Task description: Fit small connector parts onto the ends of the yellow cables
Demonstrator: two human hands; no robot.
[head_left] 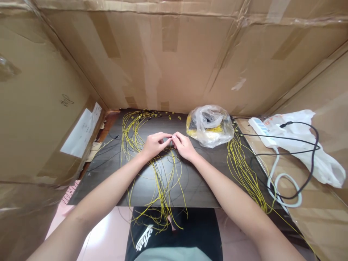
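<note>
Above the middle of the dark table (108, 181), my left hand (156, 143) and my right hand (183, 145) meet at the fingertips. Both are closed in a pinch, and whatever sits between the fingers is too small to make out. Thin yellow wires (161, 181) trail from below my hands over the table's front edge toward my lap. Left of my left hand, a curved bunch of yellow wires (126, 132) reaches back to a cluster of small dark and yellow ends (140, 116). One separate wire with a black tip (116, 137) lies farther left.
A clear plastic bag (209, 127) with yellow and black contents stands at the back right. Beside it lies another yellow wire bundle (241, 170). A white power strip (262, 132), black cable (317, 145) and white bag (307, 148) are at right. Cardboard walls (163, 72) enclose the table.
</note>
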